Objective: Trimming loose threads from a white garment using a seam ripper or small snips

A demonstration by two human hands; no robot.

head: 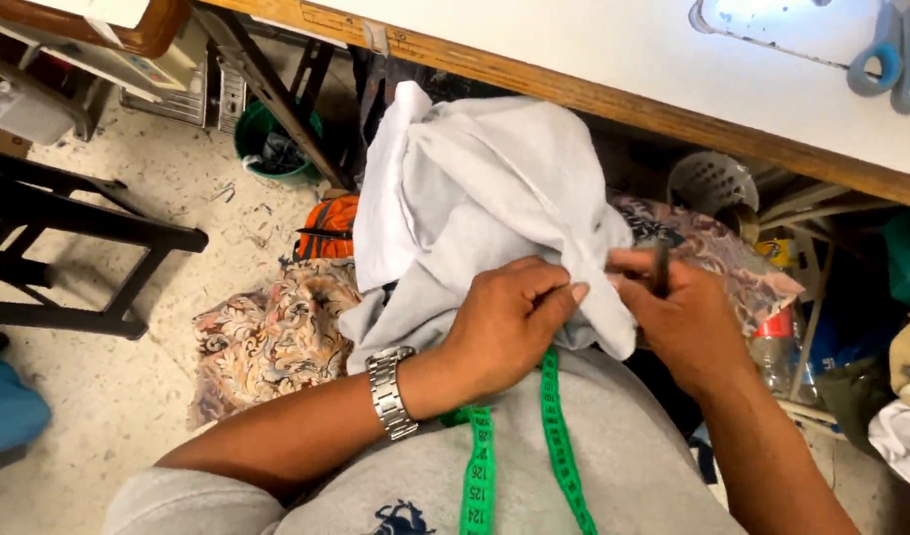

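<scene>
Fingers of left hand pinch grey cloth; right hand grips cloth edge and a thin dark tool

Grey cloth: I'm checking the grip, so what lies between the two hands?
In the head view, only a fold of the grey cloth lies between the left hand and right hand.
</scene>
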